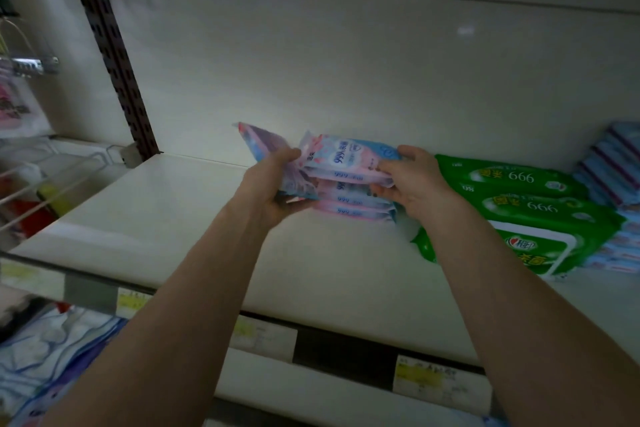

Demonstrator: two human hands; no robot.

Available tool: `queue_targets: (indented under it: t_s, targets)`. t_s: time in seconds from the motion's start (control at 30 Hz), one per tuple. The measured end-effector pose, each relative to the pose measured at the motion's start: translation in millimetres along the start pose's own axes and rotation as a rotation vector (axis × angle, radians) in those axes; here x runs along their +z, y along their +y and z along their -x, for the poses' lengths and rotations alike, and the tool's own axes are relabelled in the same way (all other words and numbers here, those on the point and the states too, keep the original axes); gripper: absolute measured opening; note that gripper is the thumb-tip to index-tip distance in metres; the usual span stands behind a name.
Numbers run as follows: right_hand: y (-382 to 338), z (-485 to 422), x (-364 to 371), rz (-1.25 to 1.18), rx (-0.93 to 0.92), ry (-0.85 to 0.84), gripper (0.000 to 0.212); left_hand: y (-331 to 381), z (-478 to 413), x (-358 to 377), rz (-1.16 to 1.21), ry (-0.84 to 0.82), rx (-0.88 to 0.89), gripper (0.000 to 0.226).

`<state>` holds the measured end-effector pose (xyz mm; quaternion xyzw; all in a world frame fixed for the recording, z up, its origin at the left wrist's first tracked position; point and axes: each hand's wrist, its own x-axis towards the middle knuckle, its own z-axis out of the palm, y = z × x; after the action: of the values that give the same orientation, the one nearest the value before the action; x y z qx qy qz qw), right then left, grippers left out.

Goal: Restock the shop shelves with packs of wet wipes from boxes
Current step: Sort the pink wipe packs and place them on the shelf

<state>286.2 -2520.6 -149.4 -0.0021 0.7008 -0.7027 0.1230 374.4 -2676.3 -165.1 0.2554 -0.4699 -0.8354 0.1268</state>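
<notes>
Smooth cream metal forms the dim shelf (166, 218), with a dark perforated upright (114, 62) at its left end. Toward its back, soft glossy pink packs (346, 180) of wet wipes lie flat in a stack with four edges showing. The right hand (412, 180) pinches their right end. The left hand (273, 184) curls round a crinkled tilted pack (263, 142) at the stack's left. Just beside the stack lie three plump green packs (530, 198), then a pile of thin blue packs (609, 163).

From here: 5 pink wet-wipe packs (346, 180), 3 green wet-wipe packs (526, 204), at least 3 yellow price labels (419, 374); the blue packs (609, 163) blur beyond counting.
</notes>
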Motion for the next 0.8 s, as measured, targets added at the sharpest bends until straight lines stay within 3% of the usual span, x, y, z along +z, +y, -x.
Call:
queue_targets:
  t_s: [0.1,0.27,0.3,0.5,0.6,0.7,0.8]
  targets:
    - [5,-12,7,0.025,0.012,0.035,0.049,6,-7,4,-0.067,0.047,-0.014,0.007]
    - [18,-29,14,0.120,0.041,0.057,0.018,-3,-15,-2,-0.084,0.061,-0.068,0.009]
    - [21,-32,14,0.174,0.019,0.074,0.020,-4,-15,-4,-0.074,0.065,-0.070,0.009]
    - [28,-41,9,0.831,-0.233,0.169,0.024,1,-12,-9,-0.039,0.070,-0.061,0.008]
    - [28,-37,11,1.089,-0.365,0.225,0.030,4,-10,-13,0.003,0.055,-0.040,0.026]
    - [39,-33,19,1.181,-0.549,0.022,0.031,6,-7,-19,0.042,0.024,-0.005,0.035]
    - [43,-31,17,1.300,-0.523,-0.141,0.044,9,-2,-22,0.046,-0.080,0.005,0.045]
